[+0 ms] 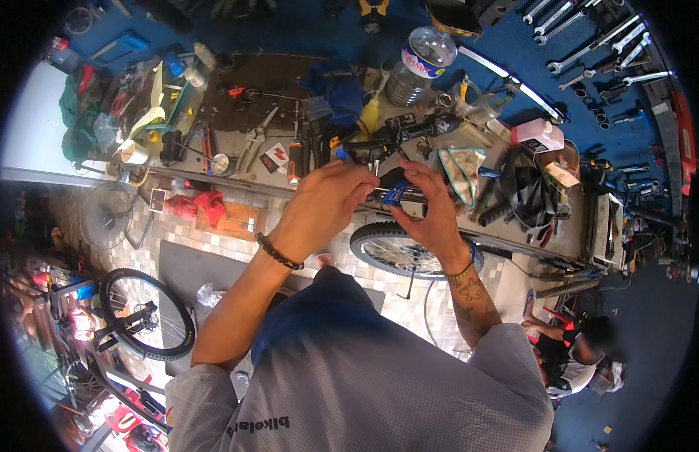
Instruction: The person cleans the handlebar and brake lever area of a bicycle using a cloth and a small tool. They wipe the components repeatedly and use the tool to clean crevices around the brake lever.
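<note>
Over the front edge of the workbench, my left hand is closed, its fingertips pinched together beside a thin metallic piece. What it holds is too small to make out. My right hand curls its thumb and fingers around a blue and black bicycle part, close to the left fingertips. Just beyond both hands lies a black handlebar with a dark grip pointing right. Below them a bicycle wheel with a knobby tyre shows, partly covered by my right hand and forearm.
On the bench lie pliers, an orange-handled screwdriver, a cloth and a large clear bottle. Wrenches hang on the blue wall. Another bicycle wheel stands at left. A person sits at lower right.
</note>
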`<move>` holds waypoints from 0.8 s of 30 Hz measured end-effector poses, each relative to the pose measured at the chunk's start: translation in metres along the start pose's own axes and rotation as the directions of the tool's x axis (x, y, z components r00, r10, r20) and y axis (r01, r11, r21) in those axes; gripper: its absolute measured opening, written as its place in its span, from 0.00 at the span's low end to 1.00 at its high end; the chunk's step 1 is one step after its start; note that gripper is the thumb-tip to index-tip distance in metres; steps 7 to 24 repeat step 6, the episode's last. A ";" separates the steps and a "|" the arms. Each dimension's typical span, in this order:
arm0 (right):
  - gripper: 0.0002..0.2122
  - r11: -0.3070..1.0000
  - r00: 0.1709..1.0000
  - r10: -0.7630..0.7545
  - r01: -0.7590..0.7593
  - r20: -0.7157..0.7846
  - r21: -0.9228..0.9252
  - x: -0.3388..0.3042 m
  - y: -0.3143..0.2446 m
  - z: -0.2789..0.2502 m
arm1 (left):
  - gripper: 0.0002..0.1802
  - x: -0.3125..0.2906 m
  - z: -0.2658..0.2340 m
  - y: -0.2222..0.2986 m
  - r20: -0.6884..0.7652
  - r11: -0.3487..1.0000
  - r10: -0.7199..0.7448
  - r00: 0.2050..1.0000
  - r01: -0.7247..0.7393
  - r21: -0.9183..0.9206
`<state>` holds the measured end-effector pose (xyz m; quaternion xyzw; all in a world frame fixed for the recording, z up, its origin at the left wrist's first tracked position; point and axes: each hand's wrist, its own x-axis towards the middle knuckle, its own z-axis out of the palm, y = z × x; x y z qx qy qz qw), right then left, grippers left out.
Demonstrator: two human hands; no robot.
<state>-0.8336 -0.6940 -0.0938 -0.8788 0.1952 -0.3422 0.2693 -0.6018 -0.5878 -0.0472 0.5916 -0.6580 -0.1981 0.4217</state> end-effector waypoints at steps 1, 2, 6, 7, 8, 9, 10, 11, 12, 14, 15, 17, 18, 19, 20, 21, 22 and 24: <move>0.38 1.000 1.000 -0.005 0.005 -0.001 -0.005 -0.001 0.000 0.001 | 0.09 0.001 0.000 0.002 -0.016 1.000 -0.010 1.000 0.010 -0.010; 0.38 1.000 1.000 0.001 -0.001 -0.031 0.011 0.001 -0.001 0.002 | 0.09 0.002 0.001 0.004 -0.034 1.000 -0.021 0.999 0.021 -0.019; 0.41 0.980 0.983 0.179 -0.175 -0.043 0.091 0.003 -0.014 0.010 | 0.13 0.001 -0.003 0.020 -0.089 0.951 -0.231 0.969 0.205 -0.230; 0.41 0.980 0.983 0.179 -0.175 -0.043 0.091 0.003 -0.014 0.010 | 0.13 0.001 -0.003 0.020 -0.089 0.951 -0.231 0.969 0.205 -0.230; 0.41 0.980 0.983 0.179 -0.175 -0.043 0.091 0.003 -0.014 0.010 | 0.13 0.001 -0.003 0.020 -0.089 0.951 -0.231 0.969 0.205 -0.230; 0.41 0.980 0.983 0.179 -0.175 -0.043 0.091 0.003 -0.014 0.010 | 0.13 0.001 -0.003 0.020 -0.089 0.951 -0.231 0.969 0.205 -0.230; 0.41 0.980 0.983 0.179 -0.175 -0.043 0.091 0.003 -0.014 0.010 | 0.13 0.001 -0.003 0.020 -0.089 0.951 -0.231 0.969 0.205 -0.230; 0.41 0.980 0.983 0.179 -0.175 -0.043 0.091 0.003 -0.014 0.010 | 0.13 0.001 -0.003 0.020 -0.089 0.951 -0.231 0.969 0.205 -0.230; 0.41 0.980 0.983 0.179 -0.175 -0.043 0.091 0.003 -0.014 0.010 | 0.13 0.001 -0.003 0.020 -0.089 0.951 -0.231 0.969 0.205 -0.230; 0.41 0.980 0.983 0.179 -0.175 -0.043 0.091 0.003 -0.014 0.010 | 0.13 0.001 -0.003 0.020 -0.089 0.951 -0.231 0.969 0.205 -0.230; 0.41 0.980 0.983 0.179 -0.175 -0.043 0.091 0.003 -0.014 0.010 | 0.13 0.001 -0.003 0.020 -0.089 0.951 -0.231 0.969 0.205 -0.230; 0.41 0.980 0.983 0.179 -0.175 -0.043 0.091 0.003 -0.014 0.010 | 0.13 0.001 -0.003 0.020 -0.089 0.951 -0.231 0.969 0.205 -0.230; 0.41 0.980 0.983 0.179 -0.175 -0.043 0.091 0.003 -0.014 0.010 | 0.13 0.001 -0.003 0.020 -0.089 0.951 -0.231 0.969 0.205 -0.230; 0.41 0.980 0.983 0.179 -0.175 -0.043 0.091 0.003 -0.014 0.010 | 0.13 0.001 -0.003 0.020 -0.089 0.951 -0.231 0.969 0.205 -0.230; 0.41 0.980 0.983 0.179 -0.175 -0.043 0.091 0.003 -0.014 0.010 | 0.13 0.001 -0.003 0.020 -0.089 0.951 -0.231 0.969 0.205 -0.230; 0.41 0.980 0.983 0.179 -0.175 -0.043 0.091 0.003 -0.014 0.010 | 0.13 0.001 -0.003 0.020 -0.089 0.951 -0.231 0.969 0.205 -0.230; 0.41 0.980 0.983 0.179 -0.175 -0.043 0.091 0.003 -0.014 0.010 | 0.13 0.001 -0.003 0.020 -0.089 0.951 -0.231 0.969 0.205 -0.230; 0.41 0.980 0.983 0.179 -0.175 -0.043 0.091 0.003 -0.014 0.010 | 0.13 0.001 -0.003 0.020 -0.089 0.951 -0.231 0.969 0.205 -0.230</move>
